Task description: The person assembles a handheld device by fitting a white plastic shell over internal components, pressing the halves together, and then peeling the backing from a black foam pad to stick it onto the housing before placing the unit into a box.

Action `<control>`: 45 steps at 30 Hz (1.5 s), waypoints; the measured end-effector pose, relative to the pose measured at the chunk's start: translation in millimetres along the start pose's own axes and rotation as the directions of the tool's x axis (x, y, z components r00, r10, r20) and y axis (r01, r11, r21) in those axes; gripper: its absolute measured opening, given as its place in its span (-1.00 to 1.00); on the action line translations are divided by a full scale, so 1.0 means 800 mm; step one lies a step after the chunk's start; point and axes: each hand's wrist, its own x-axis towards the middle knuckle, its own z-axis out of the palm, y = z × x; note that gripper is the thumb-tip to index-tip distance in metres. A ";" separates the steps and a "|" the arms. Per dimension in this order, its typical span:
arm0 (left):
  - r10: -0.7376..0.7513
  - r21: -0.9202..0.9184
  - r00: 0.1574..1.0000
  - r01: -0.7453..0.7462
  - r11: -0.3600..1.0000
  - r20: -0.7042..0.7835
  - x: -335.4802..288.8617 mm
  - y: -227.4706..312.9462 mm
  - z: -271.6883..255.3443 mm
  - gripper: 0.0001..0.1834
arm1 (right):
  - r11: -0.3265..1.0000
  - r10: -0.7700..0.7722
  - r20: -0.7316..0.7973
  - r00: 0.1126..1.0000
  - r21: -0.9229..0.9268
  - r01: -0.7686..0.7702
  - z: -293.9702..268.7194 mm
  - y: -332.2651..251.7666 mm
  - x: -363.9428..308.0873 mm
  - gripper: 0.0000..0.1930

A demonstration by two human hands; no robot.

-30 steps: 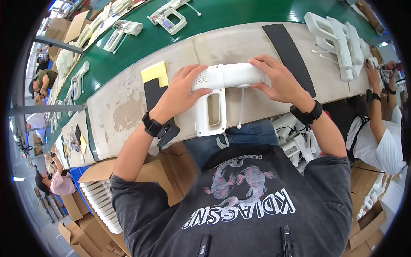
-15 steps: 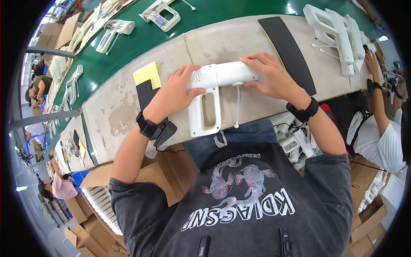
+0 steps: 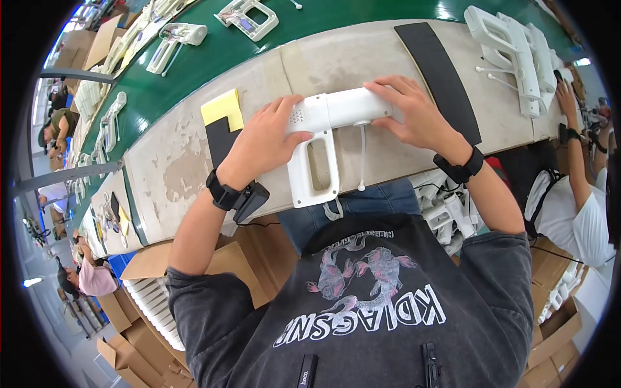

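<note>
Both hands hold a white gun-shaped plastic housing (image 3: pixel 349 107) over the near edge of the workbench. It has a round barrel and a looped handle pointing toward me. My left hand (image 3: pixel 264 139) grips the vented end, thumb near the handle's top. Around the other end of the barrel curl the fingers and thumb of my right hand (image 3: pixel 414 115). A thin white tube with a small knob (image 3: pixel 362 161) hangs from the barrel's underside, beside the handle. Left of the housing lie a yellow pad (image 3: pixel 221 110) and a black pad (image 3: pixel 221 139), partly behind my left forearm.
A long black strip (image 3: pixel 436 77) lies on the worn bench (image 3: pixel 174 171). More white housings (image 3: pixel 511 55) are stacked at the far right, near a co-worker's arm (image 3: pixel 570 110). Opened housings (image 3: pixel 249 19) sit on the green belt (image 3: pixel 194 71). Cardboard boxes (image 3: pixel 242 271) stand below the bench.
The housing has shifted slightly to the right, its handle end tilting a little, with both hands still around it. The housings on the green belt have also moved slightly right in the picture.
</note>
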 end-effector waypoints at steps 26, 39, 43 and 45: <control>-0.072 -0.715 0.975 0.202 0.669 0.208 -0.076 0.102 0.027 -0.17 | 0.458 0.161 0.279 0.947 0.829 -0.322 -0.054 -0.126 -0.034 -0.29; -0.031 -0.656 0.998 0.064 0.752 0.062 -0.097 0.118 0.040 -0.32 | 0.707 -0.053 0.182 0.982 0.701 -0.092 -0.060 -0.129 -0.051 -0.29; 0.001 -0.579 1.000 -0.010 0.816 -0.017 -0.102 0.132 0.048 -0.35 | 0.695 -0.081 0.175 0.981 0.716 -0.070 -0.061 -0.124 -0.061 -0.28; -0.003 -0.539 0.996 -0.045 0.841 -0.088 -0.107 0.146 0.058 -0.36 | 0.648 -0.080 0.203 0.976 0.755 -0.103 -0.063 -0.120 -0.066 -0.27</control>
